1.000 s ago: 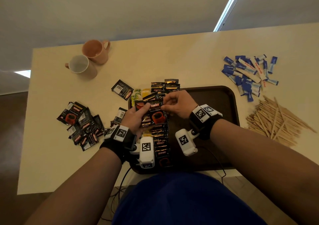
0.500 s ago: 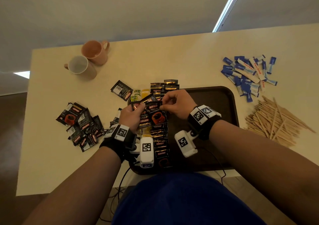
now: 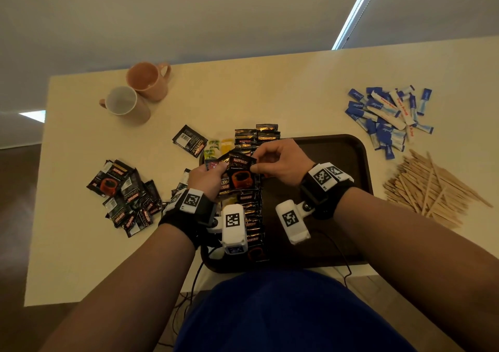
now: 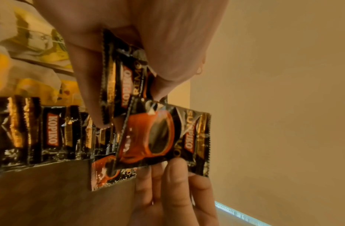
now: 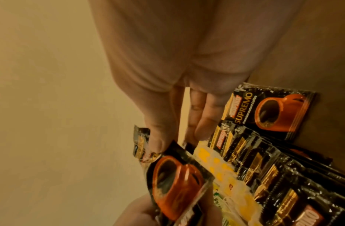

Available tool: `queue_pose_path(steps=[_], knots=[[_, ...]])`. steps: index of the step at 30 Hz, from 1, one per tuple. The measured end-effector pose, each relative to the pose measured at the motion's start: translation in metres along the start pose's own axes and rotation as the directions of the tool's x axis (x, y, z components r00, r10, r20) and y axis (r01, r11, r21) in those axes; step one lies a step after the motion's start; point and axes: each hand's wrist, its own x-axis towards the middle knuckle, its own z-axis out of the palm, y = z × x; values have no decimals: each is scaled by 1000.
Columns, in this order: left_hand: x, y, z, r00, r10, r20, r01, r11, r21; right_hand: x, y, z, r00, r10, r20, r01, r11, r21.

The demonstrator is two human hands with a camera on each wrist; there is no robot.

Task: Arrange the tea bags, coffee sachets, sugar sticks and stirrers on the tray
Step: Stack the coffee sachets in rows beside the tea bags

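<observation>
A dark brown tray (image 3: 360,162) lies at the table's near edge. A row of overlapping black coffee sachets (image 3: 251,216) runs down its left side, with yellow and green tea bags (image 3: 216,148) at its far left corner. Above the row my left hand (image 3: 216,170) grips a small stack of coffee sachets (image 4: 125,79). My right hand (image 3: 256,162) pinches the top sachet (image 3: 241,175), printed with an orange cup, by its right edge. Thumb and fingers of the right hand (image 5: 158,137) close on that sachet (image 5: 177,175).
More coffee sachets (image 3: 124,195) lie loose left of the tray, and one (image 3: 190,139) sits apart. Blue and white sugar sticks (image 3: 388,116) and wooden stirrers (image 3: 429,189) are heaped to the right. Two mugs (image 3: 145,80) (image 3: 124,103) stand at the far left.
Both hands stay over the tray's left side with the sachets. The held sachets have shifted only slightly.
</observation>
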Motion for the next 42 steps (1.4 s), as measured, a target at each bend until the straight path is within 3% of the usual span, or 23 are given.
queue_pose_path(steps=[6,12,16,22,42], knots=[[7,2,-19,997,-10,-74,12,1000,18,-3,-11,-4,995,-83,-47,84,996,8],[0,7,-13,995,100,19,-101,995,7,-2,19,-23,958,123,-260,-132,991,-17],[0,4,-14,995,91,30,-91,996,-11,-6,45,-36,912,184,-367,-241,964,-115],[-2,-2,-14,995,85,46,-86,996,20,0,68,-29,895,294,-336,-374,905,-203],[-3,-8,-13,991,114,65,-117,992,46,8,72,-15,867,227,-443,-361,899,-246]])
